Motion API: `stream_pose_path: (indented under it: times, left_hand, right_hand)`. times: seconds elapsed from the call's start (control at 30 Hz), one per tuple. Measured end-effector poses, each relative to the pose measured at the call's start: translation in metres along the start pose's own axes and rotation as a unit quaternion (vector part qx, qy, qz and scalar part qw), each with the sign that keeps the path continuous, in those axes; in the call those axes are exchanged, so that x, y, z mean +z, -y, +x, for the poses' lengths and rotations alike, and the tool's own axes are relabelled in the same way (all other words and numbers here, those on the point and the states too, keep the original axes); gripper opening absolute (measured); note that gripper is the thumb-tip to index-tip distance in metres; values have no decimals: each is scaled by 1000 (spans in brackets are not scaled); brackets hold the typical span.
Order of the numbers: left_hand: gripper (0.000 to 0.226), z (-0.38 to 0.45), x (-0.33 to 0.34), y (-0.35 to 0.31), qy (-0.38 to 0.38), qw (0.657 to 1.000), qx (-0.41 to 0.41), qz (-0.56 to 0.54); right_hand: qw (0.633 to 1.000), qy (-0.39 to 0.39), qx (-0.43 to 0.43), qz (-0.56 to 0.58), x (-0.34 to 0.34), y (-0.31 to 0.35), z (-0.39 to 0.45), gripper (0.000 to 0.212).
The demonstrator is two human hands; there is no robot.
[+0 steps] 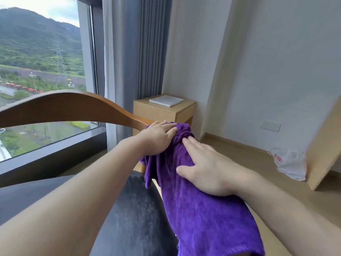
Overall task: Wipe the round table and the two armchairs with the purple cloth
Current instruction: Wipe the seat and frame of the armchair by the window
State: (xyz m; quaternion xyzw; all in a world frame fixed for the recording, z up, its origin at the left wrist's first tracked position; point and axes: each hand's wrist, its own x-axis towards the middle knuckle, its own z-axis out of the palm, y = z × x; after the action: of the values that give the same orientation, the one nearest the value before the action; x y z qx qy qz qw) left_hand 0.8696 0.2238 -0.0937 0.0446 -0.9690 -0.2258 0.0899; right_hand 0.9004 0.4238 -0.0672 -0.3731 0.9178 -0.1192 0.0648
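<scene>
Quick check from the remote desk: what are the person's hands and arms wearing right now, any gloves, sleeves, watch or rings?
Nothing shows on them. Both the left hand and the right hand are bare, with no gloves and no rings that can be seen. Both forearms are uncovered as far as the frame edge, with no sleeve cuffs, watch or wristband in view. Fingernails look short and unpainted.

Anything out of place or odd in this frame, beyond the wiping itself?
One thing: a crumpled white plastic bag with red print lies on the floor by the wall, beside a light wood panel. Otherwise both hands press the purple cloth on the armchair arm as expected.
</scene>
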Motion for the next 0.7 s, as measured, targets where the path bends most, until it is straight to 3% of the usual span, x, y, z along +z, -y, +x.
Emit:
stream_pose_path:
  times: [0.23,0.43,0.57,0.7]
  left_hand:
    - [54,4,-4,23,-21,1000,12,-16]
    - [53,1,-2,17,-18,1000,1,-19]
    - [52,-3,-7,12,-14,999,-17,-32]
    - [53,-1,0,14,-29,999,-15,-30]
  right_hand:
    - [999,-6,15,-44,3,2,62,81]
    - [999,-22,16,-26,7,1,59,82]
    - [998,-62,17,3,2,8,44,69]
    - [999,-47,2,18,5,13,18,94]
